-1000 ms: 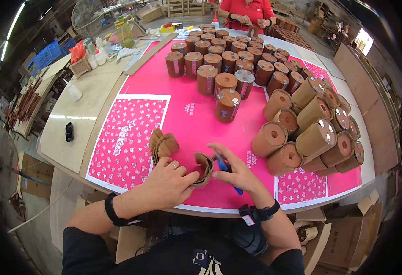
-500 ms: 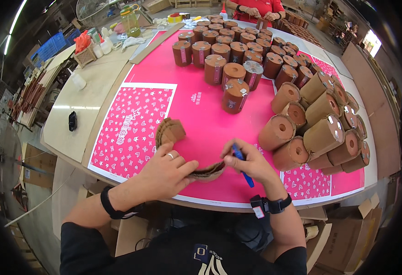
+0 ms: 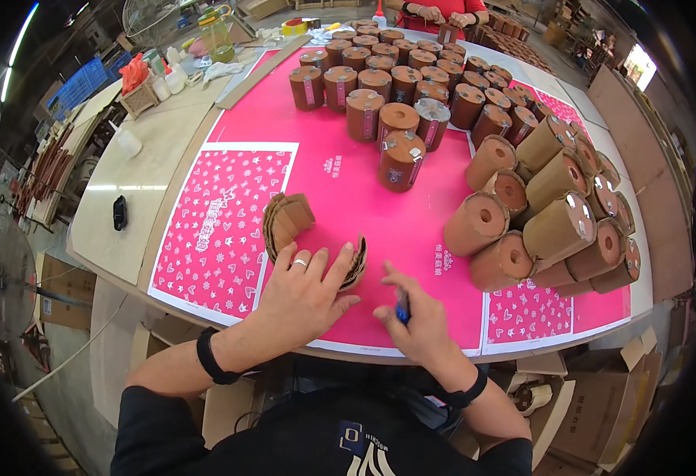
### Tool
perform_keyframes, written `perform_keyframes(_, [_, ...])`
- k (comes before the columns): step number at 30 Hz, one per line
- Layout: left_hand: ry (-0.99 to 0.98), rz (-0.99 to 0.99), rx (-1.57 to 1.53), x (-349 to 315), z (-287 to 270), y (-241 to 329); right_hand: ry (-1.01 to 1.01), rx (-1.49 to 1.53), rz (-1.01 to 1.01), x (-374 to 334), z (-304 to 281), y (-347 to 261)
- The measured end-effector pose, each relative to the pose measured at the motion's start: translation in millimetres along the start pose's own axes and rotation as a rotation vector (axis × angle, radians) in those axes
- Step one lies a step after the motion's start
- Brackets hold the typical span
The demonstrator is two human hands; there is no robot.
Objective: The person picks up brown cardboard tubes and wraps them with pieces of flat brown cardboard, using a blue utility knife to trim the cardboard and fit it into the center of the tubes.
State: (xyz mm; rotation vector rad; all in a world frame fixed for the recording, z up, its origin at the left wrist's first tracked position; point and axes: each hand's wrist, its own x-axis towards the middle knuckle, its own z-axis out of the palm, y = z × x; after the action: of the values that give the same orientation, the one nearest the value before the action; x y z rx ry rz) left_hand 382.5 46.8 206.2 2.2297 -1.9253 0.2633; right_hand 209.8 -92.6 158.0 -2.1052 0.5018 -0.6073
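On the pale left part of the table lies a small black object (image 3: 119, 213), with a white squeeze bottle (image 3: 130, 143) standing farther back. Beyond it, a red plastic bag (image 3: 133, 73) sits in a small wooden box (image 3: 140, 101), white bottles (image 3: 175, 81) just beside it. A greenish clear jug (image 3: 218, 40) stands near a crumpled white cloth (image 3: 222, 70). A roll of yellow tape (image 3: 293, 27) and a red-tipped bottle (image 3: 379, 17) are along the far side, near a person in a red shirt (image 3: 451, 6). A blue crate (image 3: 84, 82) is at the upper left, a floor fan (image 3: 5, 266) below. Open cardboard boxes (image 3: 602, 408) fill the lower right.
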Motion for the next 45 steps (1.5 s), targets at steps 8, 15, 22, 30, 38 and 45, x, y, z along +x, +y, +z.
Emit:
perform_keyframes(8, [-0.099, 0.107, -0.116, -3, 4, -3, 0.218, -0.104, -0.206, 25, 5, 7])
perform_keyframes(15, [-0.07, 0.094, -0.147, -2, -2, -7, -0.12, 0.174, -0.043, 20, 5, 10])
perform_keyframes(22, [-0.083, 0.106, -0.154, 3, -8, -5, -0.174, 0.058, -0.07, 27, -6, 9])
perform_keyframes(30, [-0.16, 0.133, -0.149, -2, -8, -11, -0.155, 0.232, -0.039, 39, -14, 5])
perform_keyframes(38, [-0.108, 0.106, -0.117, -3, -3, -7, -0.048, 0.075, -0.085, 28, -7, 2])
perform_keyframes(45, [-0.142, 0.095, -0.1, -2, -4, -7, -0.035, 0.102, -0.069, 25, -2, 14])
